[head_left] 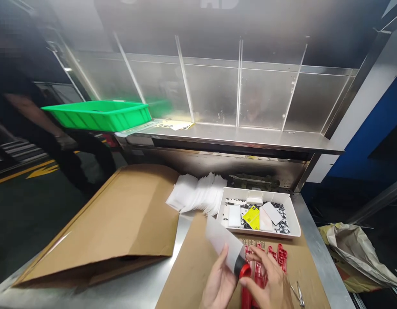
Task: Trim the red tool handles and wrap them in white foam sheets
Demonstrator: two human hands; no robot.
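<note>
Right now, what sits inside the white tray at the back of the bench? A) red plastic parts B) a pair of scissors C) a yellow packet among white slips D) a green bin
C: the white tray holds a yellow packet lying among white slips; the red parts lie outside it on the cardboard by the right hand.

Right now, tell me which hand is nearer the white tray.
Right. The right hand lies just below the white tray, towards its right side; the left hand sits farther left, holding the frosted bag.
</note>
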